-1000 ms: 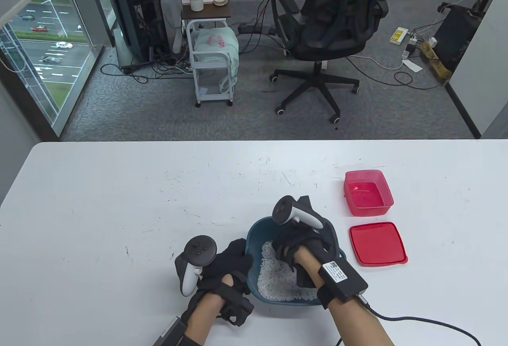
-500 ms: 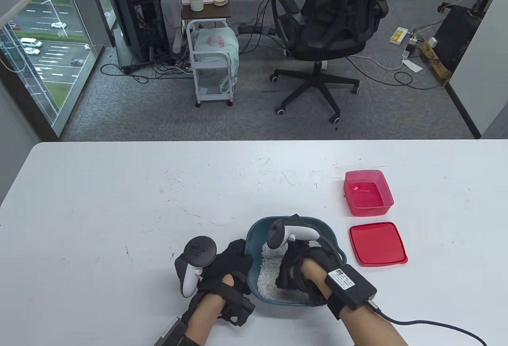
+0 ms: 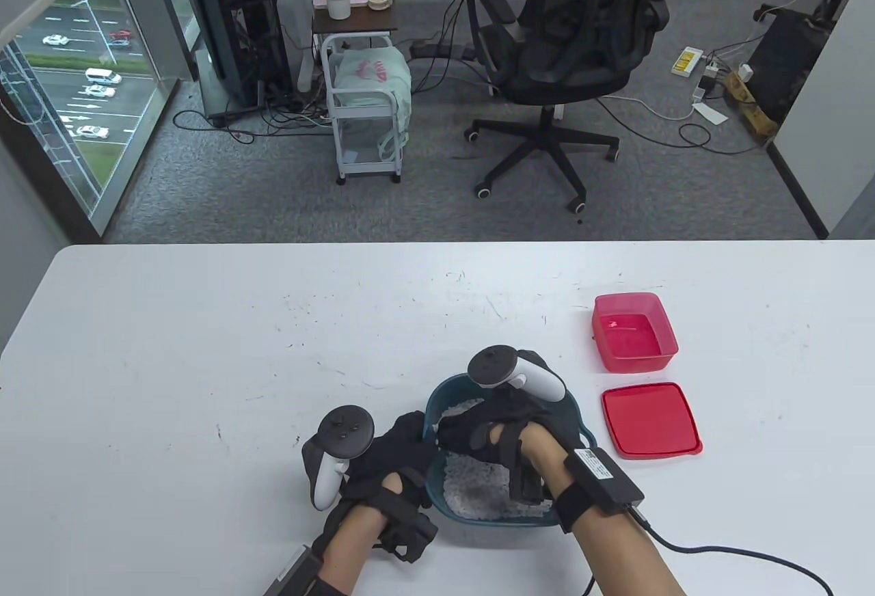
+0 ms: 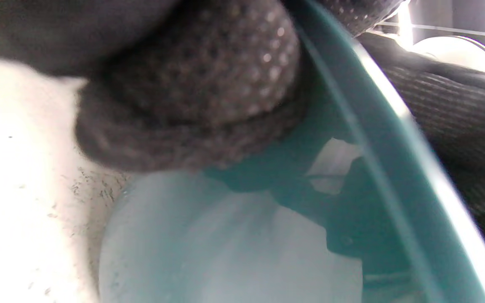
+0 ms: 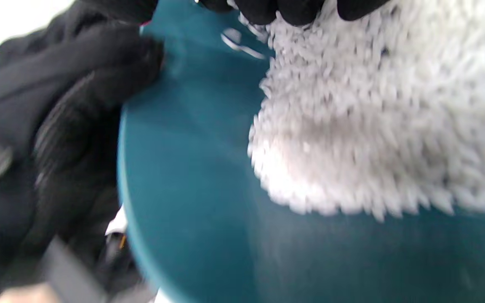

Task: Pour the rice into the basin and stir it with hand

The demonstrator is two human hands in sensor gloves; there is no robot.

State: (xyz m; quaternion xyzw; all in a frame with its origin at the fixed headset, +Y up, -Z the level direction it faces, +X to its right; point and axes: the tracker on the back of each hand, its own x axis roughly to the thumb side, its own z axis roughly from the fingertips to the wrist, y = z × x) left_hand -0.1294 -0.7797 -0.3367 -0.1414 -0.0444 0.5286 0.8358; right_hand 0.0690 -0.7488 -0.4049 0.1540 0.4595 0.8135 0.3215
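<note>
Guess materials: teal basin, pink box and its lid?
Basin: probably moulded plastic, smooth, semi-glossy; its rim catches light in the left wrist view. Pink box: translucent plastic, light passes through its walls. Lid: opaque red plastic, likely, with a raised moulded edge.

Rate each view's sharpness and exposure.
Table view: sharp and evenly lit. Left wrist view: soft, the table blown out white, the glove too close to focus. Right wrist view: motion-blurred across the rice and basin.
</note>
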